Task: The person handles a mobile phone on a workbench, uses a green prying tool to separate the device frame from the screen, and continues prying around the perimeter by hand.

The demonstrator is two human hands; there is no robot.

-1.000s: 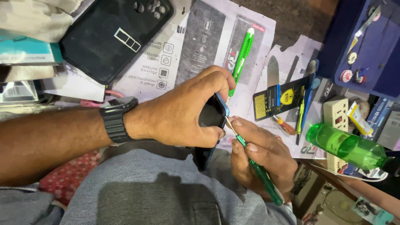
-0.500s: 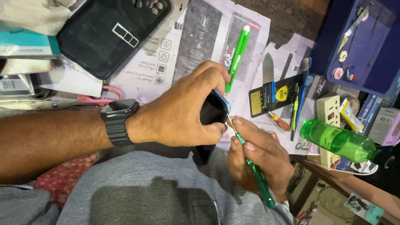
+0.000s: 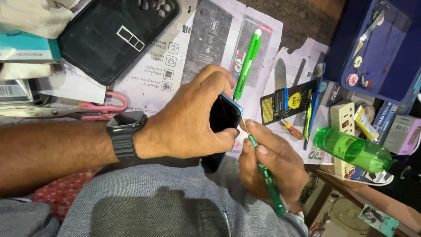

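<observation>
Grey trousers fill the near part of the scene, and over the person's lap the left hand (image 3: 188, 120), a dark watch (image 3: 124, 134) on its wrist, is wrapped tight round a black phone (image 3: 221, 123) with a blue edge. The phone's long axis runs near to far, tipped slightly rightward at its far end, its near end poking out below the palm and its dark face turned right toward the other hand. Just right of it, the right hand (image 3: 272, 169) pinches a green screwdriver (image 3: 263, 173) between thumb and fingers; the tool slants from the near right up to the far left, its thin metal tip touching the phone's far right edge. Farther off on the printed paper lie a black phone case (image 3: 114, 37), a green bottle (image 3: 351, 149), pink-handled scissors (image 3: 94, 109) and a green utility knife (image 3: 247, 63).
</observation>
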